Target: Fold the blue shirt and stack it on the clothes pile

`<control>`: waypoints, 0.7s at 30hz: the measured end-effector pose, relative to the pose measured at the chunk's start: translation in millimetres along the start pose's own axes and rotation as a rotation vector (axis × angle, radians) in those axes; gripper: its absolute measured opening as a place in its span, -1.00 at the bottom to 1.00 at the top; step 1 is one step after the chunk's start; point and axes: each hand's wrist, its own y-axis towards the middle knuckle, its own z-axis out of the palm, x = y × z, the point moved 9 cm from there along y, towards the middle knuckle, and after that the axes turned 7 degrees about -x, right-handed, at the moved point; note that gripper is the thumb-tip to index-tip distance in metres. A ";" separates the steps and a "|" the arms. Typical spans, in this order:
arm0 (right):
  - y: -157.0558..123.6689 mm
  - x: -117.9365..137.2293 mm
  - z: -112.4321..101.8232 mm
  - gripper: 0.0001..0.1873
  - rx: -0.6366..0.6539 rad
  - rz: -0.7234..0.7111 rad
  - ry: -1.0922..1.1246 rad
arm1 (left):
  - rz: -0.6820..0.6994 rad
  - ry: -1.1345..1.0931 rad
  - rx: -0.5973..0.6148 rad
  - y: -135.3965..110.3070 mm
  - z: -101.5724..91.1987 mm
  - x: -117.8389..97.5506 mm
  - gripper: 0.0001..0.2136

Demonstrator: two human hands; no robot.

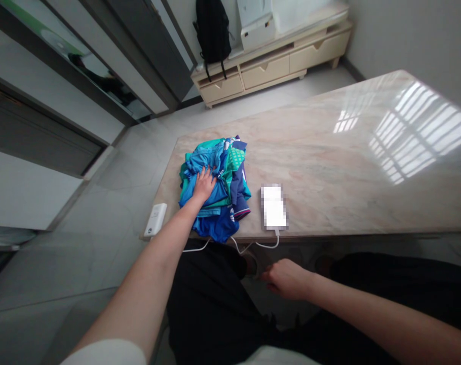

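Note:
A heap of blue, green and purple clothes [234, 177] lies near the left end of the marble-look table [310, 167]. On top of it rests my left hand [205, 184], its fingers spread over a blue garment. My right hand [285, 279] hangs below the table's front edge, above my lap. Its fingers are curled inward, and whatever they may hold is hidden. To the right of the heap lies a phone-like device [274, 207] with a blurred-out bright screen. A white cable [268, 247] runs from its lower end, over the table edge and to the left.
A white power bank-like box [155, 219] sits at the table's left front corner. Beyond the table stands a low cream cabinet [266, 75] bearing a black backpack [213, 30] and white boxes [258, 33]. Window light reflects on the table's right side.

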 end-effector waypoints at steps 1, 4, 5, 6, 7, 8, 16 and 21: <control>-0.1 -0.8 -0.5 -0.72 -0.002 0.002 0.000 | -0.002 -0.006 -0.004 0.8 0.5 0.7 -0.57; -1.2 -1.8 -0.6 -0.72 -0.007 0.000 0.001 | -0.009 -0.026 -0.017 2.0 1.4 2.1 -0.61; -1.6 -1.9 -0.3 -0.72 -0.008 -0.001 0.001 | -0.013 -0.033 -0.021 1.9 1.4 2.4 -0.61; -2.0 -2.0 0.1 -0.72 -0.008 0.000 0.000 | -0.017 -0.041 -0.024 1.8 1.5 2.7 -0.61; -2.3 -2.2 0.4 -0.72 -0.008 0.001 -0.001 | -0.024 -0.049 -0.027 1.5 1.4 3.0 -0.60; -2.3 -2.3 0.6 -0.72 -0.007 0.003 -0.003 | -0.031 -0.057 -0.028 1.3 1.3 3.3 -0.58; 1.4 15.6 -6.7 -0.68 -0.011 -0.020 -0.019 | -0.078 -0.130 -0.037 -1.6 -7.6 -1.5 -0.53; -3.3 25.9 -14.1 -0.69 -0.027 -0.012 -0.052 | -0.097 -0.189 -0.090 -9.0 -24.5 -11.1 -0.54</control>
